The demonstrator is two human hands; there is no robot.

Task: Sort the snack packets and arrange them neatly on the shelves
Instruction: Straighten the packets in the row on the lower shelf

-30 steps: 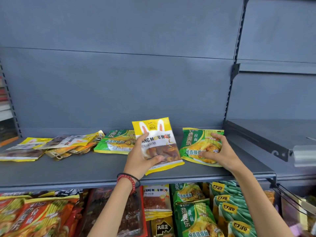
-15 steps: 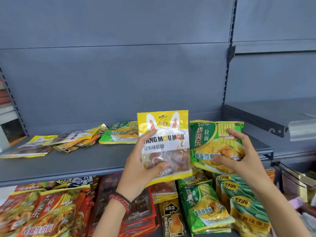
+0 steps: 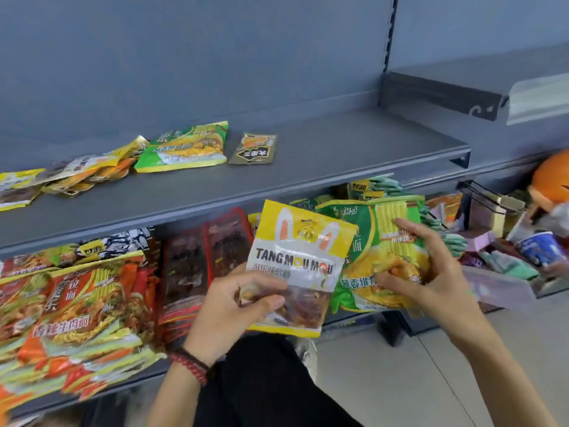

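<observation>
Left hand (image 3: 234,306) is gripping the yellow Tang Mou Mou packet (image 3: 300,266) by its lower edge, thumb across the front, holding it upright in front of the lower shelf (image 3: 101,392). Right hand (image 3: 431,272) is pinching the green noodle packet (image 3: 369,241) just beside it, edges overlapping. Another green packet (image 3: 184,147) and a small dark sachet (image 3: 255,149) are lying flat on the upper shelf (image 3: 338,155).
</observation>
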